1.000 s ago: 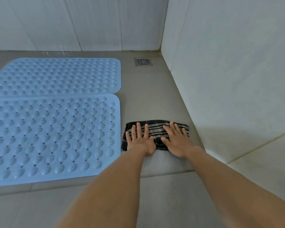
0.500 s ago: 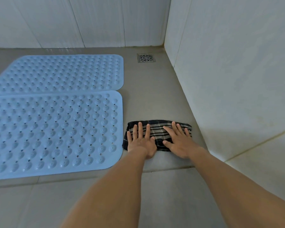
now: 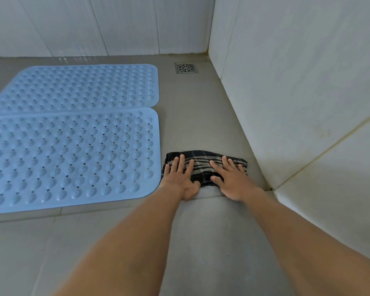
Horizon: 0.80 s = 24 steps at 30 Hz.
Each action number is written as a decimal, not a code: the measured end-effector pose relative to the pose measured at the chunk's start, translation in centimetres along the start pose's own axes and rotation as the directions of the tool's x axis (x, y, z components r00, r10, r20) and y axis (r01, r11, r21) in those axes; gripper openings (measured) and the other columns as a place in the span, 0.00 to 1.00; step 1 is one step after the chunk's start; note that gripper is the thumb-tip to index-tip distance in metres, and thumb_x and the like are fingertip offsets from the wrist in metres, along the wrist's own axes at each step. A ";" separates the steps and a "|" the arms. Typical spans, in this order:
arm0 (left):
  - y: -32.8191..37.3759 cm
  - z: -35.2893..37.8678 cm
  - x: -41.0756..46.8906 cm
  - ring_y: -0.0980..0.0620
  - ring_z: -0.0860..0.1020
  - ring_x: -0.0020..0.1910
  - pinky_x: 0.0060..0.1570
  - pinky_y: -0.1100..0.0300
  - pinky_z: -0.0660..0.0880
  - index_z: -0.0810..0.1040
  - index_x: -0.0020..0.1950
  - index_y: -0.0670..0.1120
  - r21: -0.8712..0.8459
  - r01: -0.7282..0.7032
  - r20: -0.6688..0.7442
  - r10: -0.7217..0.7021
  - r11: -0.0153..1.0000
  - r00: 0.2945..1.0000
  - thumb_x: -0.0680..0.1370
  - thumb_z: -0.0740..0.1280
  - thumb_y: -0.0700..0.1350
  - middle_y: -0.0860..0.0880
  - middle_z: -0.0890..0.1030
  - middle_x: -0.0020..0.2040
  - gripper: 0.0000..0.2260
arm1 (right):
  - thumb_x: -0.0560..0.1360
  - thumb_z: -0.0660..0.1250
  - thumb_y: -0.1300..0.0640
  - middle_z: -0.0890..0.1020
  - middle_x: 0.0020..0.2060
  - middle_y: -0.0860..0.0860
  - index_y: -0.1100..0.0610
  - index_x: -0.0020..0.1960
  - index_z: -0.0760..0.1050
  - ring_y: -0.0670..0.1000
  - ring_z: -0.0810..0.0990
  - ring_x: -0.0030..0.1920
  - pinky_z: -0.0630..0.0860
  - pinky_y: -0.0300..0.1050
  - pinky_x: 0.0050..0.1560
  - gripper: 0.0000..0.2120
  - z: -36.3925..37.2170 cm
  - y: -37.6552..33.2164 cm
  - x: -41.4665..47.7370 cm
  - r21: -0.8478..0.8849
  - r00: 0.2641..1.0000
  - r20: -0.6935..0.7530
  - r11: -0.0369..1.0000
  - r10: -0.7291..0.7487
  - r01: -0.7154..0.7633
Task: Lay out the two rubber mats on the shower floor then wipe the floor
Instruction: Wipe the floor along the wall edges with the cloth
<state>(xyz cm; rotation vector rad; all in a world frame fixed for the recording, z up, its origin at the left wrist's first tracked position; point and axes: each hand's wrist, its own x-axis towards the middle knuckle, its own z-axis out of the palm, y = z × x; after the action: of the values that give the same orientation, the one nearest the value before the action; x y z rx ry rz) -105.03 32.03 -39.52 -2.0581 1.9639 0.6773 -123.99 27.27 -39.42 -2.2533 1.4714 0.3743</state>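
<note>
Two light blue rubber mats lie flat side by side on the grey shower floor (image 3: 197, 116): the near mat (image 3: 73, 159) and the far mat (image 3: 83, 88). A dark plaid cloth (image 3: 203, 163) lies on the floor strip between the near mat's right edge and the right wall. My left hand (image 3: 182, 178) presses flat on the cloth's left part with fingers spread. My right hand (image 3: 231, 178) presses flat on its right part. Both palms cover the cloth's near edge.
A square metal drain grate (image 3: 185, 67) sits in the far right corner of the floor. White tiled walls (image 3: 297, 92) close the space at the back and right. A low step edge (image 3: 209, 196) runs across just under my wrists.
Both hands have stayed flat on the cloth, which sits at about the same spot beside the near mat. The view has shifted slightly.
</note>
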 end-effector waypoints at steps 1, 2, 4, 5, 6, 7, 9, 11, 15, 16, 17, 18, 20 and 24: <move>0.0 0.3 0.0 0.46 0.33 0.79 0.77 0.44 0.37 0.35 0.80 0.52 0.016 -0.004 0.001 0.004 1.000 1.000 0.81 0.48 0.61 0.45 0.32 0.80 0.34 | 0.84 0.46 0.41 0.40 0.81 0.53 0.41 0.81 0.42 0.54 0.38 0.80 0.38 0.56 0.78 0.27 0.0 0.0 0.0 -0.001 1.000 0.003 1.000 0.000 0.000; -0.1 0.5 0.0 0.46 0.32 0.78 0.77 0.44 0.36 0.34 0.80 0.53 0.023 -0.007 0.003 0.007 1.000 1.000 0.81 0.47 0.62 0.45 0.31 0.79 0.34 | 0.84 0.46 0.41 0.40 0.81 0.53 0.41 0.81 0.42 0.54 0.38 0.80 0.38 0.56 0.78 0.27 0.1 0.0 0.0 0.003 1.000 0.006 1.000 0.001 -0.001; -0.3 0.6 0.1 0.46 0.31 0.78 0.77 0.44 0.36 0.33 0.80 0.54 0.028 -0.017 0.017 0.017 0.999 1.000 0.81 0.47 0.65 0.46 0.30 0.79 0.35 | 0.85 0.47 0.42 0.41 0.81 0.53 0.41 0.81 0.44 0.54 0.38 0.80 0.38 0.56 0.78 0.26 0.0 0.0 0.0 0.021 1.000 0.010 1.000 0.006 -0.006; -0.4 0.4 0.2 0.46 0.32 0.78 0.77 0.44 0.36 0.33 0.80 0.54 0.043 -0.022 0.026 0.021 0.999 0.999 0.80 0.48 0.66 0.46 0.30 0.79 0.36 | 0.85 0.47 0.43 0.41 0.81 0.53 0.41 0.81 0.44 0.55 0.39 0.80 0.39 0.56 0.78 0.26 -0.1 0.0 0.0 0.025 1.000 0.010 1.000 0.006 -0.007; -0.6 0.2 0.2 0.46 0.32 0.78 0.77 0.44 0.37 0.33 0.80 0.54 0.069 -0.028 0.035 0.026 0.997 0.999 0.80 0.49 0.67 0.46 0.30 0.79 0.37 | 0.85 0.47 0.44 0.42 0.81 0.54 0.42 0.81 0.45 0.55 0.39 0.80 0.39 0.57 0.78 0.26 -0.2 -0.1 0.0 0.023 1.000 0.006 1.000 0.006 -0.006; -0.8 0.0 0.2 0.45 0.32 0.78 0.77 0.44 0.38 0.33 0.80 0.54 0.096 -0.036 0.042 0.032 0.995 0.999 0.80 0.51 0.67 0.45 0.31 0.79 0.38 | 0.85 0.48 0.45 0.43 0.81 0.54 0.42 0.81 0.47 0.56 0.41 0.80 0.41 0.57 0.78 0.25 -0.3 -0.2 0.0 0.019 1.000 -0.001 1.000 0.004 -0.004; -1.0 -0.4 0.2 0.43 0.35 0.79 0.78 0.44 0.40 0.34 0.80 0.53 0.144 -0.059 0.043 0.053 0.988 0.998 0.80 0.53 0.66 0.44 0.32 0.79 0.39 | 0.86 0.48 0.49 0.48 0.81 0.56 0.45 0.81 0.51 0.57 0.45 0.80 0.45 0.59 0.78 0.24 -0.4 -0.6 0.0 0.004 0.999 -0.036 1.000 0.010 -0.009; -0.8 -0.7 0.2 0.39 0.40 0.80 0.78 0.42 0.47 0.38 0.81 0.51 0.213 -0.080 0.018 0.078 0.974 0.997 0.82 0.52 0.61 0.40 0.37 0.81 0.35 | 0.86 0.49 0.51 0.55 0.80 0.56 0.47 0.80 0.56 0.58 0.50 0.80 0.49 0.60 0.77 0.22 -0.1 -1.1 -0.1 -0.004 0.995 -0.096 0.999 0.033 -0.033; 0.5 -2.5 -0.4 0.34 0.63 0.73 0.68 0.43 0.66 0.55 0.81 0.42 0.355 -0.122 -0.012 0.135 0.927 0.991 0.84 0.54 0.46 0.33 0.61 0.76 0.25 | 0.85 0.53 0.55 0.72 0.69 0.58 0.53 0.73 0.69 0.61 0.67 0.72 0.65 0.58 0.68 0.18 -0.8 -2.0 -1.1 0.058 0.988 -0.153 0.998 0.032 -0.023; 0.8 -3.1 -0.8 0.37 0.69 0.69 0.64 0.46 0.70 0.62 0.78 0.41 0.361 -0.158 -0.010 0.173 0.919 0.985 0.83 0.55 0.45 0.36 0.68 0.72 0.22 | 0.85 0.54 0.56 0.76 0.63 0.58 0.55 0.69 0.72 0.62 0.72 0.66 0.69 0.55 0.62 0.15 -1.3 -2.0 -1.4 0.066 0.990 -0.141 0.998 0.019 -0.010; 1.0 -3.7 -1.2 0.39 0.73 0.65 0.59 0.49 0.73 0.68 0.74 0.41 0.371 -0.199 -0.003 0.215 0.907 0.977 0.83 0.56 0.43 0.38 0.73 0.68 0.19 | 0.85 0.55 0.56 0.79 0.58 0.58 0.56 0.63 0.75 0.61 0.75 0.61 0.71 0.53 0.55 0.13 -1.7 -2.0 -1.6 0.075 0.994 -0.112 0.997 0.008 0.000; 1.1 -4.2 -1.7 0.40 0.76 0.62 0.54 0.52 0.73 0.72 0.69 0.41 0.375 -0.222 0.008 0.236 0.900 0.972 0.82 0.57 0.43 0.40 0.76 0.65 0.17 | 0.84 0.56 0.55 0.80 0.53 0.58 0.56 0.58 0.76 0.60 0.77 0.56 0.73 0.52 0.50 0.11 -2.3 -2.1 -1.8 0.085 0.997 -0.076 0.996 0.000 0.006; 1.1 -4.7 -3.1 0.42 0.78 0.58 0.50 0.52 0.73 0.77 0.64 0.42 0.351 -0.226 0.047 0.224 0.909 0.974 0.81 0.59 0.43 0.42 0.78 0.61 0.15 | 0.84 0.57 0.54 0.80 0.43 0.54 0.52 0.48 0.74 0.57 0.79 0.49 0.72 0.49 0.42 0.09 -3.2 -2.4 -2.5 0.090 1.000 0.008 0.996 -0.008 0.008; 0.9 -4.2 -5.9 0.42 0.79 0.54 0.46 0.52 0.75 0.80 0.59 0.41 0.285 -0.232 0.100 0.212 0.930 0.972 0.80 0.58 0.45 0.42 0.80 0.57 0.15 | 0.83 0.58 0.53 0.75 0.37 0.48 0.49 0.45 0.74 0.53 0.76 0.44 0.67 0.45 0.39 0.10 -3.8 -3.8 -4.6 0.046 0.993 0.118 0.999 -0.007 0.001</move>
<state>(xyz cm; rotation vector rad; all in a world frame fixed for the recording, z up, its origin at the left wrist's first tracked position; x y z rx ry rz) -105.22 35.24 -32.98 -1.6357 2.1303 0.4530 -122.42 30.48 -33.31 -2.1595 1.4009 0.4597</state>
